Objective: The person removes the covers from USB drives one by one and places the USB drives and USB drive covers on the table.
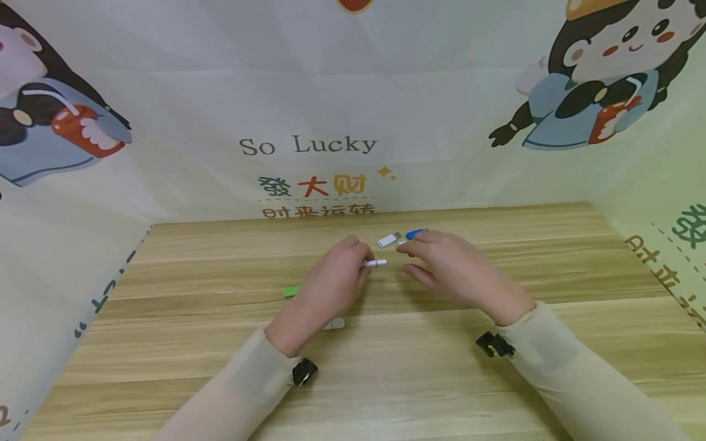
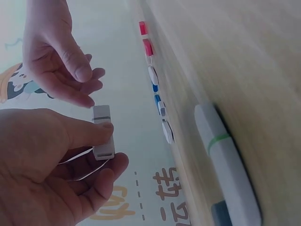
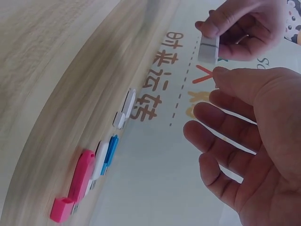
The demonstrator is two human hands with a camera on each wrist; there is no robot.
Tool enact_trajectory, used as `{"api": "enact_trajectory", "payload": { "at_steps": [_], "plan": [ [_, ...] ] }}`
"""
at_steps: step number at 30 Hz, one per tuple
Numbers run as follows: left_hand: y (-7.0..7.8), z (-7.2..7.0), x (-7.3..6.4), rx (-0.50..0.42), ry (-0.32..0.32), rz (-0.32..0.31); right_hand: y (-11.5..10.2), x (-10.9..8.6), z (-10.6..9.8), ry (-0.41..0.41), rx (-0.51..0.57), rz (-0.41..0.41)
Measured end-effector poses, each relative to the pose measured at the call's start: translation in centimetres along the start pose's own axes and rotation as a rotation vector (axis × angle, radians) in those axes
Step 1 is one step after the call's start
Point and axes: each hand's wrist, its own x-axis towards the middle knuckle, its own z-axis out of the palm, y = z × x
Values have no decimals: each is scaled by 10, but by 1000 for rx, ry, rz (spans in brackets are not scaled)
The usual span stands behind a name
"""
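My left hand (image 1: 337, 278) pinches a small white USB stick (image 2: 102, 141) between thumb and fingers, above the table. A dark line crosses the stick near one end, and a slot shows at the other. Close to that lined end is my right hand (image 3: 263, 136), its fingers spread and relaxed with nothing in them. Behind the hands in the head view lie a white USB stick (image 1: 388, 240) with its metal plug bare and a blue USB stick (image 1: 415, 234), partly behind the right hand.
A pink USB stick (image 3: 81, 176) and its separate pink cap (image 3: 61, 209) lie in the row on the wooden table. Nearer the person, a white stick with a green band (image 2: 228, 165) and a green piece (image 1: 290, 291) lie by the left arm. A printed cloth (image 1: 441, 122) stands behind.
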Motion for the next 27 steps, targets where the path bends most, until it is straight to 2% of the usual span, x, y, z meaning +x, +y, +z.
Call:
{"api": "enact_trajectory", "payload": {
  "at_steps": [11, 27],
  "plan": [
    [3, 0, 7, -2, 41, 33, -4, 10, 4, 40, 25, 8],
    [8, -2, 15, -11, 76, 45, -6, 20, 10, 106, 13, -25]
  ]
}}
